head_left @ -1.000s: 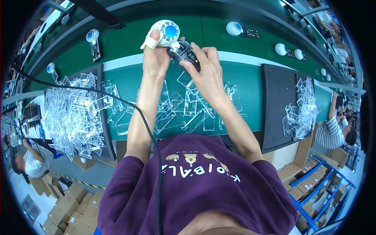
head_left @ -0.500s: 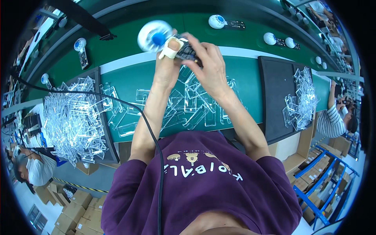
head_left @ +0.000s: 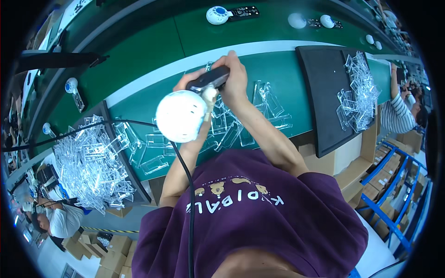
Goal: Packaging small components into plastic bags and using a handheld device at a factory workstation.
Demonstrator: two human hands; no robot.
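Both my hands hold one device above the bench, a white round head (head_left: 181,116) joined to a dark elongated body (head_left: 208,79). The smooth white side of the head is turned up. My left hand (head_left: 189,81) grips the body from the left and is largely hidden behind the device; a pale finger cover (head_left: 210,96) shows on it. My right hand (head_left: 235,79) wraps around the body's right end. Beneath lie loose clear plastic frames (head_left: 227,134), scattered on the green bench mat (head_left: 287,88).
A heap of clear plastic pieces (head_left: 90,167) fills the left tray; a smaller heap (head_left: 364,92) lies on the black right tray (head_left: 317,92). Similar devices, one with a blue centre (head_left: 217,15), rest on the far green surface. A black cable (head_left: 191,217) hangs in front of me.
The device has been turned over from its blue-centred face to its plain white side, and its head has come lower, nearer to me. My right hand has shifted left. The view has tilted.
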